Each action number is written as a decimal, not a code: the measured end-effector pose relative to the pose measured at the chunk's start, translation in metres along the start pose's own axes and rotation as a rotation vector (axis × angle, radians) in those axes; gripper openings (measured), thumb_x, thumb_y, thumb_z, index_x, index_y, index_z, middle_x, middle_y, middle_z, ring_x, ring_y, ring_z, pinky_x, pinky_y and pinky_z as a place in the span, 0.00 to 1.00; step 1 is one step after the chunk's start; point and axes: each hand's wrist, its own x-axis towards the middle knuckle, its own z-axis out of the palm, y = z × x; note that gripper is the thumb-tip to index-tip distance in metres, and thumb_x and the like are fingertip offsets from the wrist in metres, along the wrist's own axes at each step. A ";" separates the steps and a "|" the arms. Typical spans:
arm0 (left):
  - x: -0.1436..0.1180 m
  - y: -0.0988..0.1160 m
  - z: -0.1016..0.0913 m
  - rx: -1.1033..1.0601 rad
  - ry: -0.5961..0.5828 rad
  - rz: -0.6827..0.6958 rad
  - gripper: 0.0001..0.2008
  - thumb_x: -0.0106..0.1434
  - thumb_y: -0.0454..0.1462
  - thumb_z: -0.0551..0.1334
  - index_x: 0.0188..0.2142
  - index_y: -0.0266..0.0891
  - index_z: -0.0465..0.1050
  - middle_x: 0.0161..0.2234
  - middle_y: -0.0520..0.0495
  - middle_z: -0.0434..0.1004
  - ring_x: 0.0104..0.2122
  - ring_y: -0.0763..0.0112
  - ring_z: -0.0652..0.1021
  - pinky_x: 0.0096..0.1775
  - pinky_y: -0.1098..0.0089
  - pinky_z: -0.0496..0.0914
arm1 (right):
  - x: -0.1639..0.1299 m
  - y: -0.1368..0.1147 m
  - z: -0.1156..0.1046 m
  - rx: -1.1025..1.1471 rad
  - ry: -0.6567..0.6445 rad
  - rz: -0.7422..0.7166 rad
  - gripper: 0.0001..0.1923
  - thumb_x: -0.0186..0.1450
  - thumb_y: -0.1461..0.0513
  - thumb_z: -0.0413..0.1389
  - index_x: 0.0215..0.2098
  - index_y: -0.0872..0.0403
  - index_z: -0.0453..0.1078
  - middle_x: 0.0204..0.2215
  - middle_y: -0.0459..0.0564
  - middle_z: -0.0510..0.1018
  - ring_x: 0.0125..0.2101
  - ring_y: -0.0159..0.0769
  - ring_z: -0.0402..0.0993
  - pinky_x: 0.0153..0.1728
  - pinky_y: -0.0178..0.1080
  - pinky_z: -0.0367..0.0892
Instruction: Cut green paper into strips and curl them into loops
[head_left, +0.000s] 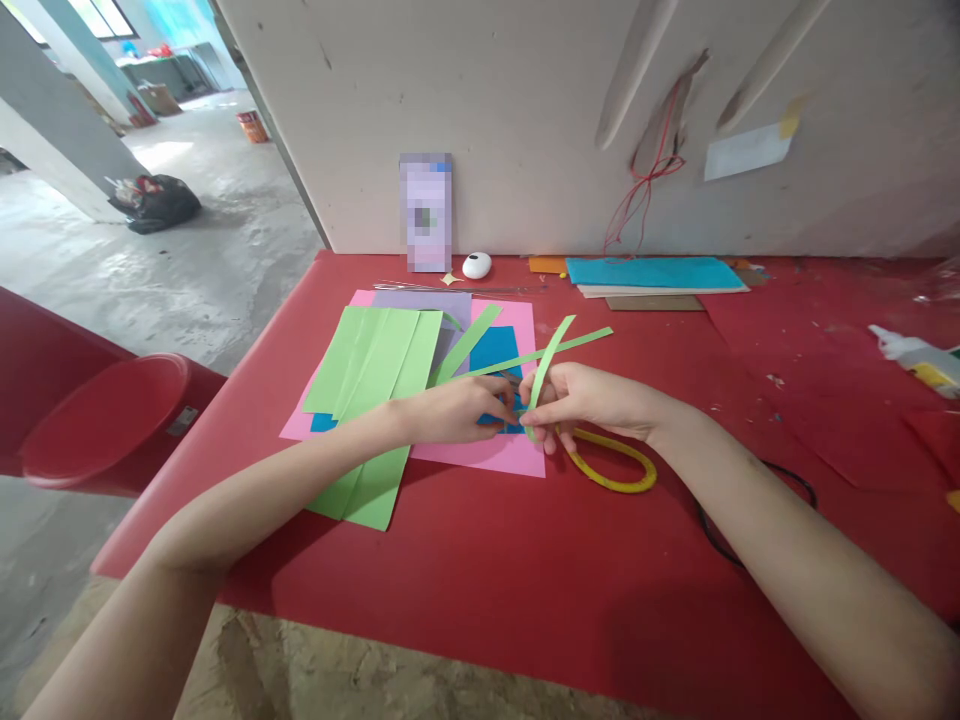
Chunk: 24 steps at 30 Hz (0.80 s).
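My left hand (457, 410) and my right hand (585, 400) meet over a pink paper sheet (510, 450) on the red table (465, 580). Between their fingers I pinch thin green paper strips (551, 350) that fan up and to the right. A blue paper piece (495, 348) lies under the hands. Folded green paper sheets (375, 365) lie left of the hands, partly under my left forearm. Yellow-handled scissors (611, 470) rest on the table just below my right hand.
A stack of blue and brown paper (652, 275) lies at the back by the wall. A white oval object (477, 265) sits near a blurred upright card (426, 212). A glue bottle (911, 352) lies far right. A red stool (105, 420) stands left of the table. A black cord (787, 480) runs under my right forearm.
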 end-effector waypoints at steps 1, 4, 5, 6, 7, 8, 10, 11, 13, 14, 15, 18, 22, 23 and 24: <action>0.000 0.000 0.002 -0.009 0.018 -0.003 0.14 0.59 0.28 0.54 0.38 0.36 0.77 0.38 0.39 0.72 0.41 0.66 0.73 0.43 0.68 0.70 | 0.001 0.000 0.001 0.014 0.014 0.003 0.17 0.48 0.60 0.66 0.27 0.56 0.62 0.17 0.46 0.76 0.18 0.32 0.74 0.13 0.29 0.63; 0.001 -0.002 0.007 -0.030 0.059 0.004 0.15 0.57 0.25 0.53 0.36 0.35 0.77 0.39 0.39 0.72 0.45 0.65 0.72 0.46 0.67 0.70 | 0.002 0.001 0.002 0.049 0.042 -0.004 0.18 0.47 0.59 0.67 0.26 0.56 0.62 0.20 0.49 0.77 0.23 0.35 0.76 0.16 0.30 0.67; 0.001 -0.002 0.009 -0.035 0.070 0.000 0.15 0.56 0.25 0.54 0.35 0.36 0.77 0.40 0.39 0.72 0.46 0.64 0.72 0.47 0.66 0.69 | 0.002 0.002 0.001 0.054 0.045 -0.009 0.18 0.48 0.58 0.67 0.26 0.57 0.62 0.22 0.50 0.78 0.24 0.36 0.77 0.17 0.31 0.68; 0.001 -0.003 0.011 -0.042 0.089 -0.011 0.13 0.55 0.26 0.54 0.34 0.36 0.77 0.41 0.39 0.73 0.46 0.63 0.71 0.47 0.65 0.69 | 0.002 0.002 0.000 0.058 0.048 -0.013 0.18 0.48 0.58 0.67 0.27 0.57 0.63 0.23 0.51 0.78 0.26 0.37 0.78 0.18 0.31 0.69; 0.001 -0.004 0.013 -0.054 0.110 -0.027 0.12 0.56 0.26 0.55 0.32 0.36 0.76 0.40 0.40 0.73 0.46 0.63 0.72 0.47 0.65 0.69 | 0.002 0.002 -0.001 0.060 0.048 -0.016 0.17 0.48 0.58 0.66 0.27 0.57 0.64 0.24 0.52 0.79 0.28 0.38 0.78 0.19 0.32 0.69; 0.001 -0.004 0.014 -0.068 0.132 -0.043 0.11 0.57 0.27 0.55 0.30 0.37 0.76 0.40 0.40 0.74 0.44 0.64 0.72 0.46 0.65 0.69 | 0.001 0.002 -0.001 0.059 0.047 -0.019 0.17 0.49 0.57 0.66 0.28 0.57 0.64 0.26 0.53 0.79 0.30 0.39 0.78 0.19 0.32 0.70; 0.000 -0.006 0.018 -0.097 0.175 -0.081 0.11 0.57 0.27 0.55 0.26 0.38 0.75 0.36 0.43 0.75 0.40 0.66 0.74 0.42 0.67 0.69 | 0.002 0.002 -0.003 0.049 0.050 -0.030 0.16 0.51 0.57 0.64 0.28 0.57 0.66 0.28 0.55 0.80 0.32 0.40 0.78 0.20 0.32 0.70; -0.001 -0.007 0.020 -0.108 0.200 -0.103 0.11 0.57 0.26 0.55 0.25 0.38 0.74 0.34 0.44 0.75 0.37 0.68 0.74 0.40 0.69 0.69 | 0.002 0.002 -0.002 0.039 0.058 -0.041 0.15 0.51 0.56 0.64 0.28 0.57 0.66 0.28 0.55 0.80 0.31 0.40 0.78 0.19 0.32 0.70; -0.003 -0.007 0.022 -0.120 0.268 -0.161 0.09 0.56 0.26 0.56 0.26 0.37 0.72 0.30 0.48 0.75 0.32 0.72 0.74 0.35 0.72 0.69 | 0.005 0.004 0.000 0.012 0.099 -0.078 0.15 0.50 0.57 0.65 0.26 0.57 0.66 0.26 0.54 0.79 0.29 0.38 0.77 0.19 0.32 0.69; -0.005 -0.008 0.023 -0.125 0.311 -0.197 0.07 0.56 0.27 0.57 0.26 0.37 0.70 0.28 0.49 0.74 0.30 0.74 0.73 0.33 0.73 0.68 | 0.007 0.005 0.001 -0.006 0.132 -0.102 0.15 0.49 0.57 0.65 0.26 0.57 0.66 0.24 0.52 0.78 0.27 0.36 0.77 0.18 0.31 0.68; -0.006 -0.008 0.024 -0.130 0.353 -0.234 0.05 0.56 0.28 0.58 0.26 0.37 0.68 0.27 0.51 0.73 0.28 0.75 0.73 0.32 0.74 0.68 | 0.009 0.006 0.003 -0.025 0.171 -0.130 0.15 0.48 0.58 0.66 0.25 0.57 0.66 0.22 0.50 0.77 0.24 0.34 0.76 0.18 0.31 0.67; -0.010 -0.008 0.027 -0.144 0.429 -0.307 0.08 0.54 0.27 0.59 0.23 0.37 0.61 0.24 0.54 0.71 0.24 0.78 0.70 0.29 0.76 0.66 | 0.014 0.009 0.009 -0.092 0.290 -0.210 0.12 0.49 0.59 0.64 0.23 0.56 0.66 0.17 0.44 0.72 0.18 0.28 0.70 0.17 0.30 0.65; -0.013 -0.008 0.031 -0.143 0.446 -0.324 0.11 0.53 0.26 0.59 0.23 0.38 0.57 0.25 0.55 0.71 0.23 0.79 0.69 0.28 0.76 0.65 | 0.016 0.012 0.011 -0.186 0.409 -0.290 0.09 0.51 0.60 0.62 0.23 0.55 0.67 0.17 0.43 0.71 0.19 0.28 0.69 0.21 0.33 0.66; -0.013 -0.008 0.031 -0.139 0.447 -0.318 0.10 0.54 0.27 0.59 0.24 0.39 0.58 0.26 0.55 0.72 0.24 0.79 0.69 0.28 0.76 0.65 | 0.017 0.013 0.010 -0.207 0.432 -0.308 0.08 0.52 0.60 0.62 0.24 0.55 0.68 0.19 0.43 0.71 0.20 0.29 0.69 0.22 0.33 0.67; -0.013 -0.008 0.032 -0.135 0.447 -0.309 0.09 0.54 0.29 0.60 0.26 0.39 0.59 0.26 0.54 0.72 0.24 0.78 0.70 0.28 0.76 0.65 | 0.017 0.014 0.010 -0.226 0.451 -0.324 0.06 0.52 0.61 0.61 0.25 0.55 0.69 0.20 0.44 0.72 0.21 0.29 0.70 0.24 0.34 0.68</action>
